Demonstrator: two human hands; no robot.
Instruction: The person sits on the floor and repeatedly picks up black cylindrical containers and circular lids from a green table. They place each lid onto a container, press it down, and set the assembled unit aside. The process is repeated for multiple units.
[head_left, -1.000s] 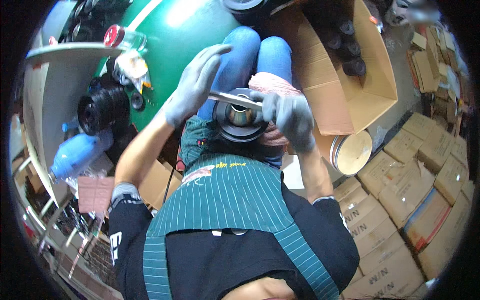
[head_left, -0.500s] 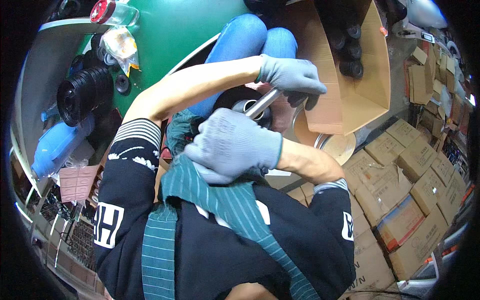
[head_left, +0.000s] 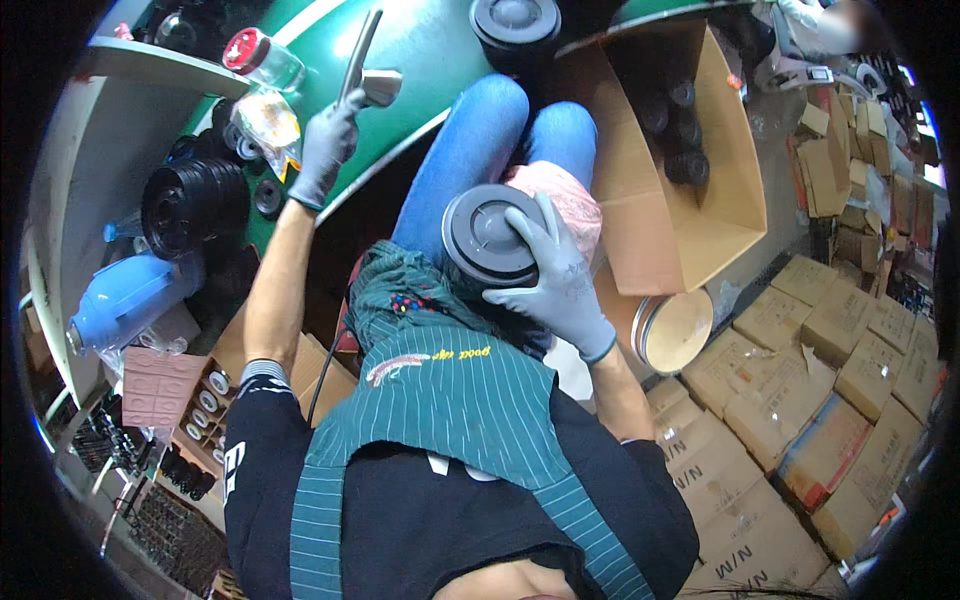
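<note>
My left hand [head_left: 329, 148], in a grey glove, is raised over the green table. It is closed around a metal hammer-like tool [head_left: 363, 60], a long bar with a short cylindrical piece sticking out beside the fingers. A thick black round part [head_left: 487, 236] with a ridged, disc-like top rests at my lap. My right hand [head_left: 562, 275], gloved too, grips that part from the right, some fingers over its top and the thumb along its near side. The underside of the part is hidden. A pink patterned cloth [head_left: 562, 200] lies over my knee behind it.
The green table [head_left: 425, 50] carries another black round part [head_left: 515, 22], a red-lidded jar [head_left: 262, 58] and a plastic packet [head_left: 268, 125]. Stacked black discs [head_left: 190, 205] stand left. An open carton [head_left: 725, 200] with black parts is right, beside a round tin [head_left: 672, 332] and stacked boxes [head_left: 750, 390].
My left hand has swung from the right, across my lap, to the table on the left with the metal tool. My right hand has moved right, onto the black round part.
</note>
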